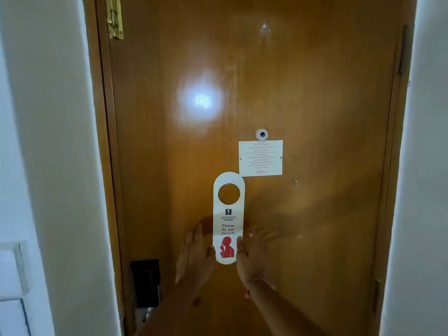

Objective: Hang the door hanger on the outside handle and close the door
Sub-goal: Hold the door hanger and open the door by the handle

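A white door hanger (228, 217) reading "Please do not disturb" with a red figure hangs upright on a small peg on the inside of the shut wooden door (315, 93). My left hand (194, 258) touches its lower left edge and my right hand (252, 258) its lower right edge, fingers spread and pointing up. Both hands pinch the hanger's bottom from the sides. The black lock plate with a metal handle (145, 284) sits at the door's lower left.
A white notice (260, 158) is fixed right of the hanger under a peephole (262, 134). A brass bolt (114, 18) is at the top left. White walls (48, 141) flank the door; a switch panel (12, 287) is at the left.
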